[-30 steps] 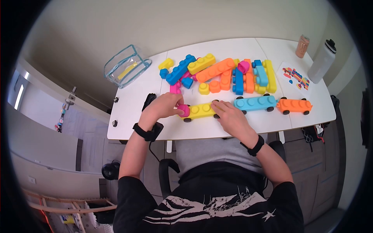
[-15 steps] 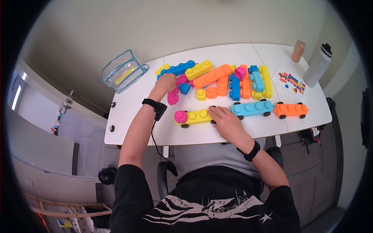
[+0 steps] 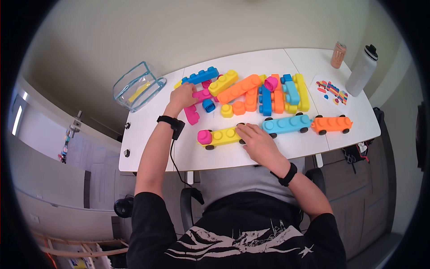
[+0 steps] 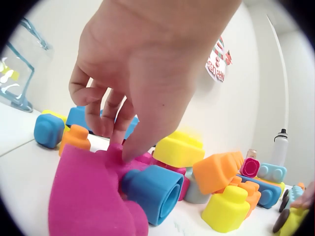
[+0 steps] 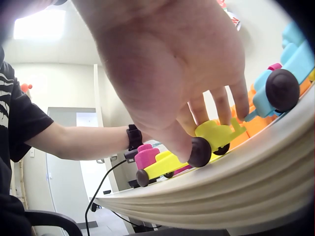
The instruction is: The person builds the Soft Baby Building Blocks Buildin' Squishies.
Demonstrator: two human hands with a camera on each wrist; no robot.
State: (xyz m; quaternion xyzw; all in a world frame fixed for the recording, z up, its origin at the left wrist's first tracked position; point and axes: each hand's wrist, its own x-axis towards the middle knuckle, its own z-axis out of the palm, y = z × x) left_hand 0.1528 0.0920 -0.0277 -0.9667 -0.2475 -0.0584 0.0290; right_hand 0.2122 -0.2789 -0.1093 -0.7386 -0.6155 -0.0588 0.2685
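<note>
My left hand point(image 3: 182, 96) reaches down into the block pile, thumb and fingertips pinching a pink block point(image 4: 112, 158) among other pink pieces. Beside that block lies a small blue block point(image 4: 156, 191), its hollow end showing. At the table's front, my right hand point(image 3: 259, 142) holds the right end of a yellow wheeled block car point(image 3: 225, 135), its thumb on the near side and its fingers on the far side. A square pink block point(image 3: 204, 136) sits on the car's left end. Right of this hand stand a light blue wheeled car point(image 3: 286, 124) and an orange wheeled car point(image 3: 332, 124).
Behind the cars lie large blocks, including a long orange one point(image 3: 238, 88) and a long blue one point(image 3: 200, 75). A clear bag point(image 3: 138, 89) stands at the left. On the right are a picture card point(image 3: 331, 93), a can point(image 3: 338, 55) and a bottle point(image 3: 362, 71).
My left hand has left the pink block on the yellow car and moved to the pile. The long blue block there has shifted back and turned. My right hand stays on the car.
</note>
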